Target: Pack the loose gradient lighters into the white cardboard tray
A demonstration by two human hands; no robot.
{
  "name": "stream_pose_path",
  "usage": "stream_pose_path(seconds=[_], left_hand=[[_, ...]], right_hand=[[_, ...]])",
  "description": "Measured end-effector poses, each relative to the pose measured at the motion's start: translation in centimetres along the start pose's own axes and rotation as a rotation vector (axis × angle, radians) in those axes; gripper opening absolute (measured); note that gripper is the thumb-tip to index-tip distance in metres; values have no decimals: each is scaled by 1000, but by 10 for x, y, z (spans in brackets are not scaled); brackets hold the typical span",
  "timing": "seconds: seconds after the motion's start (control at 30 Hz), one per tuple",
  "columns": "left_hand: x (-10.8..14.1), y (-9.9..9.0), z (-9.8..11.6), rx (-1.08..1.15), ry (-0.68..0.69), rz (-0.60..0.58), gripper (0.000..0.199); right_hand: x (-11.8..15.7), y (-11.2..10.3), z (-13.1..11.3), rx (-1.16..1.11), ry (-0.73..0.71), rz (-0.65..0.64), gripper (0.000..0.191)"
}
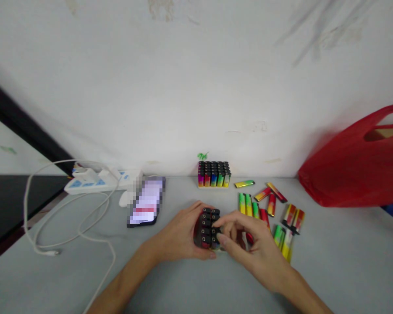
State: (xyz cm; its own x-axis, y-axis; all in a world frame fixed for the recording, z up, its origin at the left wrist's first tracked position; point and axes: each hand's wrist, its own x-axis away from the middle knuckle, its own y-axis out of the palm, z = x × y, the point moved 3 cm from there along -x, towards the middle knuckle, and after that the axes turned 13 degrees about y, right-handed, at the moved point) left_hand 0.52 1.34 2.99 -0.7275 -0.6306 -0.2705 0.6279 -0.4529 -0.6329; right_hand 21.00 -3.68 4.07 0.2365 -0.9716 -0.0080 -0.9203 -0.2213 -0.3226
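Observation:
My left hand is wrapped round the side of a packed block of lighters, whose black tops face up in rows. My right hand pinches at the block's right side, thumb and forefinger on one of the black lighter tops. Something red shows behind my right fingers; whether it is held or lies on the table cannot be made out. Just beyond that hand, loose green-and-yellow lighters lie side by side, with a red lighter near them. The block's lower part is mostly hidden by my hands.
A full tray of lighters stands against the wall. More lighters lie at the right, before a red bag. To the left are a phone, a power strip and a looping white cable.

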Motion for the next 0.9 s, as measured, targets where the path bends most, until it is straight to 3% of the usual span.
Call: stream_pose_path(seconds=[0.13,0.23,0.3,0.43,0.53,0.9], left_hand=[[1,-1,0,6,-18,-8,84],[1,0,-1,7,-29,-3,86],[1,0,-1,4,-29,5,87],[0,0,-1,-1,-24,6,88],[0,-1,-1,-4,-26,-1,87],[-1,-1,2,1,-14,1,85]], right_hand=[[-7,-11,9,69,79,270,26],[-14,-25,21,257,106,493,23],[-18,-34,27,436,69,574,23],[-24,-42,38,742,57,537,32],[-25,-45,46,815,80,448,39],[-30,-57,46,625,140,336,36]])
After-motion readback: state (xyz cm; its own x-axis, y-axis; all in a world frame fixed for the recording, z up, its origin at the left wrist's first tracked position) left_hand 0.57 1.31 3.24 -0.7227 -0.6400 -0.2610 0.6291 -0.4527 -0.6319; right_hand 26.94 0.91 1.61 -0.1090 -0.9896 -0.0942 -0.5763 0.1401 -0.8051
